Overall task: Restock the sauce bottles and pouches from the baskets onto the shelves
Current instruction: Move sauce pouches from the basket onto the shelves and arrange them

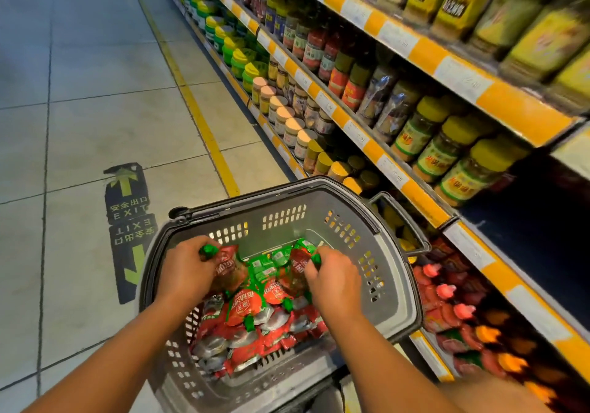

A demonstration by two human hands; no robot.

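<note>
Left hand (186, 269) grips a red, green-capped sauce pouch (228, 265); right hand (333, 277) grips another (beside it) (298, 270), both above the grey perforated plastic basket (392, 272).

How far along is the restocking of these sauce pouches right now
Done: the shelves already carry rows of jars and bottles. In hand: the left hand and right hand each grip a red pouch by its green cap, over the grey basket. Left: many pouches lie piled in the basket.
</note>
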